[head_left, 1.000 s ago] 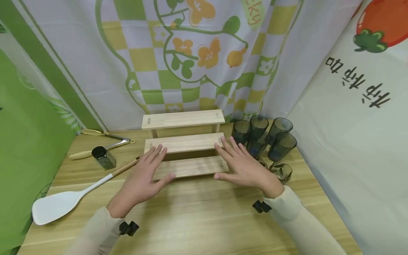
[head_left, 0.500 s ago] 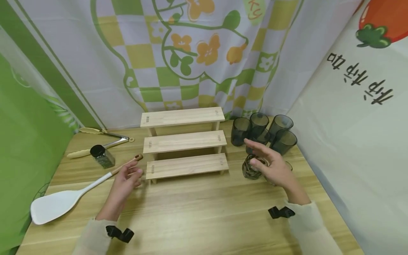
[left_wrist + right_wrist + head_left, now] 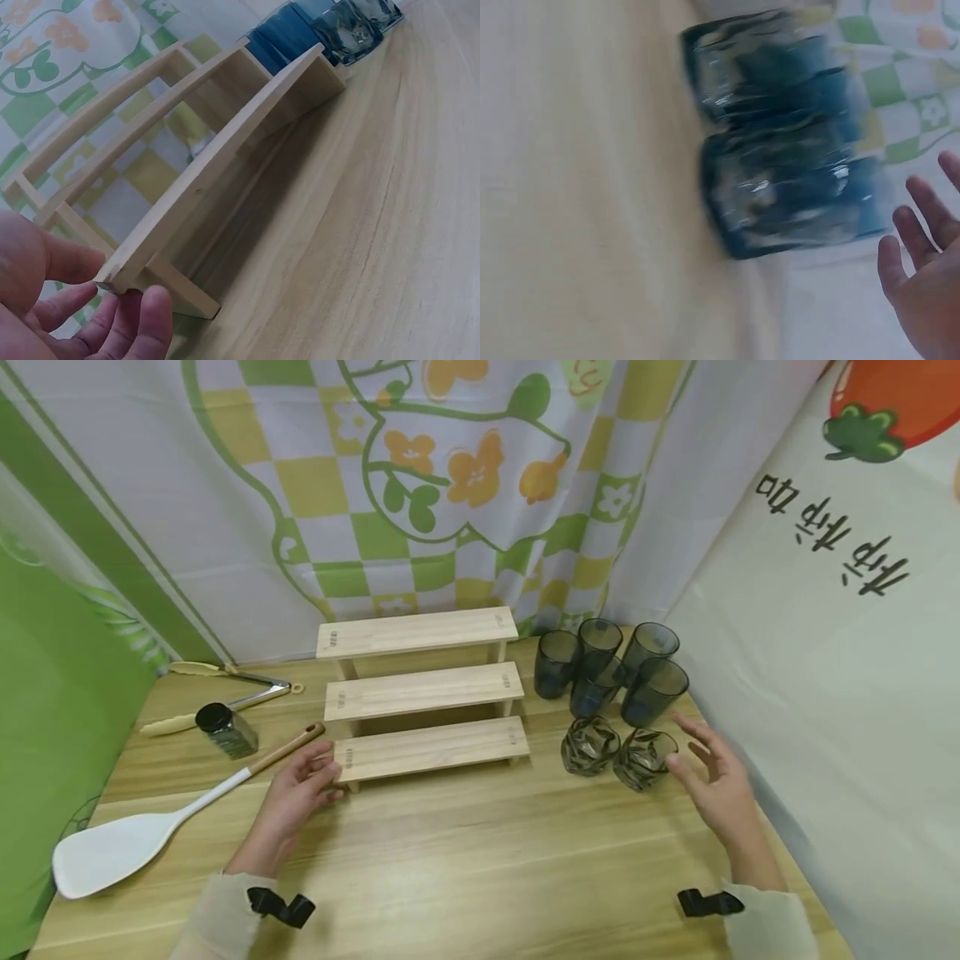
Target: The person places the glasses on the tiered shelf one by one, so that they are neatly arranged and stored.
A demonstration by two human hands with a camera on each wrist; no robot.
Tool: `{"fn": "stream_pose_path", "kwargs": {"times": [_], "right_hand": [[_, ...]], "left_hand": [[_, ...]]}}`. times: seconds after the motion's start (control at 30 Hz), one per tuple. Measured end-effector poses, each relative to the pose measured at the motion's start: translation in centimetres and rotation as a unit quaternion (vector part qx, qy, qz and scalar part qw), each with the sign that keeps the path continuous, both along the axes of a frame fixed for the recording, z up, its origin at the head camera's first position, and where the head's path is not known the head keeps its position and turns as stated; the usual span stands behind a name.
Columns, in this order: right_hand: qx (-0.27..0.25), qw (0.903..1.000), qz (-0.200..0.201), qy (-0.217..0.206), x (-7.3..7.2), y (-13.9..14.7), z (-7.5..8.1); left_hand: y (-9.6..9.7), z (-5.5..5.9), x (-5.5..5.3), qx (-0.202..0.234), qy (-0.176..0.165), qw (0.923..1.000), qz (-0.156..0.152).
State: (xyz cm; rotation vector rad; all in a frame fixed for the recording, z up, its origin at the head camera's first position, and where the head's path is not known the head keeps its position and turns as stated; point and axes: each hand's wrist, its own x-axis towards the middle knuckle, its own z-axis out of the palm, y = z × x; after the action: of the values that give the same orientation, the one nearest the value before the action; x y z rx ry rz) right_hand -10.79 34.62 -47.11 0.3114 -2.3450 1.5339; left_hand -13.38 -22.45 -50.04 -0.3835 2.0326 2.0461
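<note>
A three-tier wooden step shelf (image 3: 431, 750) stands mid-table against the curtain. At its front left corner is my left hand (image 3: 288, 806); in the left wrist view the thumb lies over the end of the lowest board (image 3: 202, 169) and the fingers curl beneath it, pinching it. My right hand (image 3: 720, 793), fingers spread and relaxed, hovers just right of a short faceted glass (image 3: 643, 762), holding nothing. A second short faceted glass (image 3: 589, 747) stands beside that one. In the right wrist view the short glasses (image 3: 780, 191) look blurred, away from the fingers.
Several tall dark tumblers (image 3: 654, 692) cluster behind the short glasses. Left of the shelf lie a white spatula (image 3: 123, 850) with a wooden handle, a black-capped jar (image 3: 227, 732) and tongs (image 3: 174, 724). Curtains (image 3: 480, 552) close off the back and sides of the table.
Both hands have parted from over the shelf. The left went to the shelf's left end and now pinches its lowest board; the right moved rightward past the short glasses.
</note>
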Motion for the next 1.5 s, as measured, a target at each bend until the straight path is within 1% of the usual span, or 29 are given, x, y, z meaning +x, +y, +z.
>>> {"fn": "stream_pose_path", "kwargs": {"times": [0.07, 0.17, 0.27, 0.43, 0.57, 0.73, 0.8, 0.87, 1.0, 1.1, 1.17, 1.23, 1.43, 1.5], "right_hand": [[0.029, 0.9988, -0.02, -0.034, 0.1, 0.0, -1.0], [0.042, 0.9959, -0.027, -0.076, 0.0, -0.1, -2.2], [0.031, 0.9935, -0.029, -0.106, -0.3, -0.2, -3.0], [0.0, 0.9893, -0.03, -0.143, -0.8, -0.1, -4.1], [0.009, 0.9862, -0.043, -0.16, -0.8, 0.0, -4.5], [0.064, 0.9826, -0.069, -0.16, -0.7, 0.0, -4.5], [0.069, 0.983, -0.07, -0.155, -0.8, 0.0, -4.6], [0.048, 0.9852, -0.06, -0.153, -0.9, -0.1, -4.7], [-0.038, 0.9871, -0.025, -0.154, -0.9, -0.2, -4.9], [-0.07, 0.9875, -0.013, -0.141, -1.0, -0.3, -5.1], [-0.07, 0.9887, -0.018, -0.132, -0.9, -0.3, -5.1], [-0.081, 0.988, -0.019, -0.13, -1.0, -0.4, -5.2], [-0.045, 0.9885, -0.035, -0.14, -1.0, -0.6, -5.3], [-0.044, 0.9884, -0.041, -0.139, -1.0, -0.6, -5.3]], "left_hand": [[0.0, -0.2, -0.1, 0.007, 0.0, 1.0, 0.002], [0.0, -0.4, -0.1, 0.018, -0.004, 0.9998, 0.004], [0.0, -0.6, -0.2, 0.022, -0.007, 0.9997, 0.007], [0.1, -0.7, -0.4, 0.027, -0.008, 0.9995, 0.012], [0.2, -0.8, -0.5, 0.036, -0.011, 0.9991, 0.017], [0.3, -1.0, -0.4, 0.049, -0.018, 0.9983, 0.027], [0.2, -1.1, -0.4, 0.053, -0.019, 0.9979, 0.03], [0.2, -1.1, -0.4, 0.061, -0.021, 0.9974, 0.031], [0.2, -1.1, -0.4, 0.076, -0.028, 0.9962, 0.031], [0.2, -1.2, -0.4, 0.078, -0.03, 0.9959, 0.033], [0.2, -1.2, -0.4, 0.079, -0.031, 0.9958, 0.034], [0.2, -1.3, -0.4, 0.08, -0.031, 0.9957, 0.035], [0.1, -1.4, -0.5, 0.083, -0.031, 0.9953, 0.038], [0.0, -1.4, -0.5, 0.083, -0.029, 0.9955, 0.036]]}}
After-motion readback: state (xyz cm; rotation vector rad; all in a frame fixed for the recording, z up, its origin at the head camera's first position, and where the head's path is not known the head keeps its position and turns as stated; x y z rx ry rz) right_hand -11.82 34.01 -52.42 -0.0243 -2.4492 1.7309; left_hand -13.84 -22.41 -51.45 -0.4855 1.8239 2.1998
